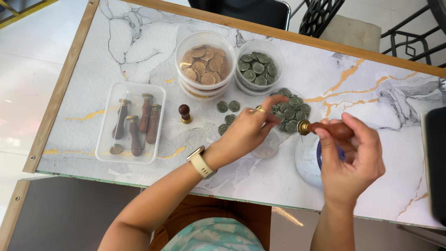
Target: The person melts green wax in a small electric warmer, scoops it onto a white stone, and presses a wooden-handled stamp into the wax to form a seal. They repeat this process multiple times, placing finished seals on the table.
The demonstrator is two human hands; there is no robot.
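My right hand [350, 162] grips a wax seal stamp [325, 128] by its brown wooden handle, held sideways with its brass head pointing left. My left hand [248, 130], with a ring and a cream watch strap at the wrist, reaches over a pile of green wax seals [291, 109]; thumb and forefinger are pinched close to the stamp's head. Whether a seal sits between those fingers I cannot tell. Under the left hand lies a small clear round lid [268, 148]. A white round bowl [307, 160] sits beneath my right hand.
Two clear tubs at the back hold bronze seals [204, 65] and green seals [258, 69]. A clear rectangular tray [131, 122] at the left holds several wooden stamps. One stamp [185, 113] stands alone; three loose green seals [227, 108] lie near it. A dark object [436, 162] lies at the right edge.
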